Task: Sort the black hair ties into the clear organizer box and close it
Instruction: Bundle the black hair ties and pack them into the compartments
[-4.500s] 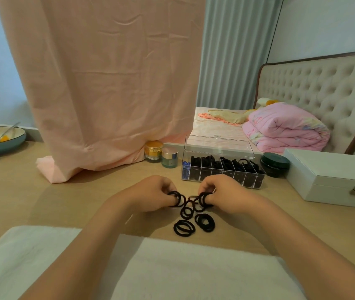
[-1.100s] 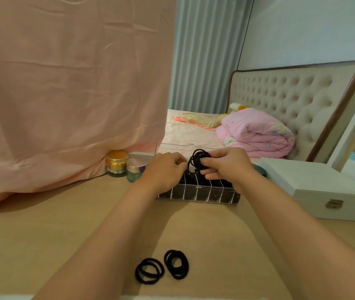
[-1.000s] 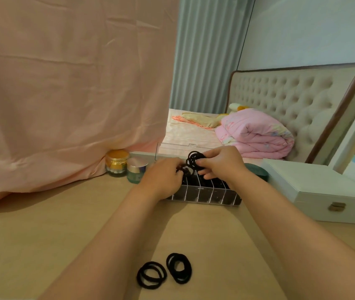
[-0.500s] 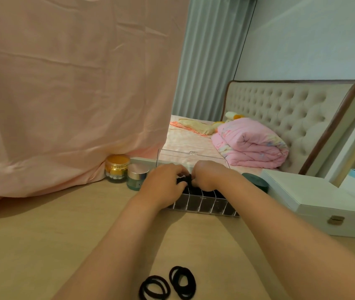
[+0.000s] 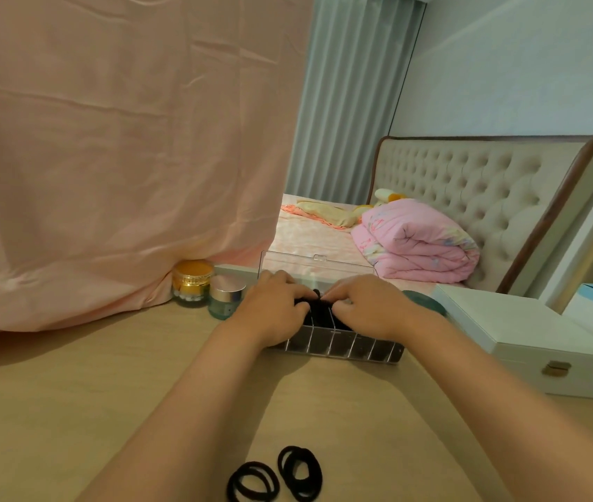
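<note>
Both hands work over the clear organizer box (image 5: 342, 348), whose lid (image 5: 318, 267) stands open at the 12 o'clock edge. The left hand (image 5: 273, 311) and right hand (image 5: 369, 311) meet fingertip to fingertip, fingers curled down on a bundle of black hair ties (image 5: 318, 301), pinched between them over a left-of-centre compartment. Judgement: press the bundle straight down below the dividers, so no loop springs up and fouls the lid. Two loose clusters of hair ties (image 5: 298, 450) lie on the desk (image 5: 70, 393) at 6 o'clock — not yet sorted.
</note>
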Available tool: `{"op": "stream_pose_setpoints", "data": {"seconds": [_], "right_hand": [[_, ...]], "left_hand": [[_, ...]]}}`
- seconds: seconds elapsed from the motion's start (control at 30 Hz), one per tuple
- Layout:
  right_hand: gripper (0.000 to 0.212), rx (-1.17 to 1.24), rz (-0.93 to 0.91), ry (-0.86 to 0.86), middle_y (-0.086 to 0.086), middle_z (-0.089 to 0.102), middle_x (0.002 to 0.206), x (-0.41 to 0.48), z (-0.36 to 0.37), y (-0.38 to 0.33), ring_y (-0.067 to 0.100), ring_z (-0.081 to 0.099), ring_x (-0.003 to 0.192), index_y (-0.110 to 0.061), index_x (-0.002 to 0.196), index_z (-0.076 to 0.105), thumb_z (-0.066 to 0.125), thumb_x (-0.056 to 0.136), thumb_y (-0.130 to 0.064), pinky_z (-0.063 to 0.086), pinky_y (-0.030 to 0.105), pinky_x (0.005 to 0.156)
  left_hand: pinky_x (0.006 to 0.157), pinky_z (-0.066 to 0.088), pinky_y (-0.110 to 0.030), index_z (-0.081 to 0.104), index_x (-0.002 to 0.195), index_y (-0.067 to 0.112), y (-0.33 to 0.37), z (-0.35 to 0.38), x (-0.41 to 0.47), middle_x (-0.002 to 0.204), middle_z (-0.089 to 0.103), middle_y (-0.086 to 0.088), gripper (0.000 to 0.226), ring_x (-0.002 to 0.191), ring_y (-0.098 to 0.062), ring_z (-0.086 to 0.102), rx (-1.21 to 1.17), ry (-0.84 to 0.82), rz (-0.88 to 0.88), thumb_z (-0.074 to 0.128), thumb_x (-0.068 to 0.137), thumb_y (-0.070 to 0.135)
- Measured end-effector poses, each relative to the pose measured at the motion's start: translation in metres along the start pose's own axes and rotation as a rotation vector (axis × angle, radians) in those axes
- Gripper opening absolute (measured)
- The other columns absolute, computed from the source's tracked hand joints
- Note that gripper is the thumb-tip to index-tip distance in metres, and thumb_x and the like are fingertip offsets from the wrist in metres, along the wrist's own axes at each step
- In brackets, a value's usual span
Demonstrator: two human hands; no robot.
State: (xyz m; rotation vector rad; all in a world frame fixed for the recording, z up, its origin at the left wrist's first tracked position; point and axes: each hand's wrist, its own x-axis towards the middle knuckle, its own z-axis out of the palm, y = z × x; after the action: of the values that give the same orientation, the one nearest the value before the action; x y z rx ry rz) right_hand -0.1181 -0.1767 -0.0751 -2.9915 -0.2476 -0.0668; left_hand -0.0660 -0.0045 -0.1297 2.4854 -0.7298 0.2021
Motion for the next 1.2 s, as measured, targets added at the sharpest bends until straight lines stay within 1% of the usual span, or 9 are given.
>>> {"op": "stream_pose_setpoints", "data": {"seconds": [0.1,0.2,0.33,0.53,0.63,0.73,0.93,1.07,1.2], "right_hand": [[0.047,-0.15,-0.004,-0.061,-0.002,0.071,0.121,0.0,0.005,-0.01,0.022,0.063,0.108,-0.025,0.109,0.074,0.035,0.085,-0.039,0.054,0.042,0.092],[0.035,-0.198,0.04,-0.139,0.002,0.069,0.096,0.009,0.008,-0.016,0.023,0.062,0.09,-0.022,0.085,0.065,0.036,0.09,-0.04,0.053,0.038,0.081],[0.03,-0.233,0.055,-0.195,0.002,0.056,0.077,0.021,0.004,-0.024,0.018,0.052,0.071,-0.02,0.074,0.054,0.042,0.098,-0.034,0.04,0.032,0.062],[0.028,0.022,0.072,-0.165,0.003,0.056,0.07,0.023,0.0,-0.01,0.02,0.051,0.067,-0.02,0.067,0.06,0.05,0.093,-0.015,0.042,0.033,0.062],[0.03,0.066,0.054,-0.061,0.0,0.074,0.099,0.018,-0.004,0.003,0.018,0.065,0.09,-0.025,0.1,0.08,0.055,0.089,-0.012,0.056,0.035,0.083],[0.039,0.054,0.069,0.047,-0.007,0.066,0.133,0.008,-0.011,0.008,0.013,0.06,0.121,-0.03,0.122,0.073,0.059,0.089,-0.015,0.047,0.033,0.105],[0.056,0.115,-0.057,0.022,-0.007,0.051,0.151,-0.019,0.003,-0.004,0.017,0.047,0.136,-0.033,0.151,0.045,0.047,0.097,-0.019,0.038,0.035,0.114],[0.048,-0.081,-0.096,-0.044,-0.003,0.047,0.155,-0.021,0.021,-0.007,0.016,0.042,0.14,-0.021,0.148,0.051,0.04,0.101,-0.025,0.023,0.033,0.12],[0.057,-0.242,-0.117,-0.051,-0.002,0.068,0.117,-0.006,0.031,-0.006,0.012,0.053,0.121,-0.015,0.101,0.072,0.024,0.091,-0.044,0.013,0.049,0.124]], "left_hand": [[0.096,0.041,-0.029,0.056,0.136,0.035,-0.004,-0.004,-0.002,0.132,0.057,0.003,0.036,0.12,-0.014,0.048,-0.22,0.052,-0.041,0.053,0.1,0.029],[0.089,0.04,-0.025,0.059,0.128,0.03,-0.006,-0.007,-0.005,0.13,0.058,0.005,0.031,0.111,-0.011,0.051,-0.249,0.062,-0.039,0.058,0.098,0.026],[0.093,0.044,-0.031,0.064,0.114,0.033,-0.004,-0.009,-0.01,0.118,0.055,0.007,0.023,0.114,-0.016,0.05,-0.154,0.038,0.001,0.064,0.091,0.03],[0.102,0.039,-0.039,0.063,0.125,0.039,0.001,-0.007,-0.013,0.124,0.057,0.004,0.032,0.121,-0.019,0.044,-0.016,0.022,0.053,0.056,0.095,0.041],[0.107,0.033,-0.039,0.061,0.129,0.041,0.004,-0.006,-0.012,0.133,0.053,0.005,0.034,0.13,-0.018,0.037,0.028,-0.018,0.05,0.051,0.097,0.041],[0.109,0.032,-0.038,0.062,0.129,0.043,0.004,-0.007,-0.011,0.135,0.051,0.007,0.033,0.131,-0.016,0.035,0.007,-0.037,0.045,0.051,0.097,0.04],[0.095,0.049,-0.032,0.072,0.118,0.037,0.002,-0.014,-0.01,0.126,0.064,0.01,0.029,0.109,-0.012,0.059,-0.138,-0.059,0.013,0.06,0.093,0.031],[0.088,0.05,-0.028,0.072,0.091,0.034,0.0,-0.02,-0.013,0.118,0.069,0.005,0.028,0.103,-0.013,0.061,-0.298,0.012,-0.061,0.054,0.091,0.013],[0.073,0.051,-0.027,0.066,0.104,0.033,0.001,-0.018,-0.014,0.11,0.064,0.006,0.026,0.089,-0.014,0.062,-0.29,0.044,-0.064,0.053,0.092,0.014]]}}
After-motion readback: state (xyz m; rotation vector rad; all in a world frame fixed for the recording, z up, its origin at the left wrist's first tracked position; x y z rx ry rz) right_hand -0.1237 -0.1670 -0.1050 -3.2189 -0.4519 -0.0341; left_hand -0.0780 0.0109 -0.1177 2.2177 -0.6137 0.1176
